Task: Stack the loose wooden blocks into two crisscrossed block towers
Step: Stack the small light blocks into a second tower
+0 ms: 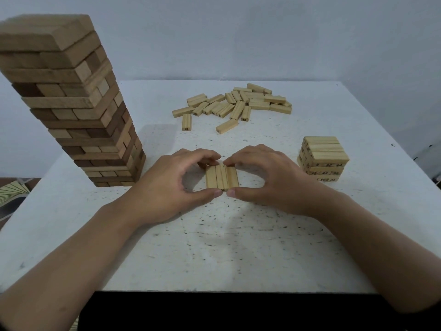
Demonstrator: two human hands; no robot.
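Note:
A row of three pale wooden blocks lies side by side on the white table, in the middle. My left hand curls round the row's left side, thumb at the near end and fingers at the far end. My right hand does the same on the right side. A pile of loose pale numbered blocks lies at the back centre. A short crisscrossed stack of pale blocks stands to the right.
A tall tower of larger, darker wooden blocks stands at the left, close to my left hand. The table's near edge runs below my forearms. A grey wall rises behind the table.

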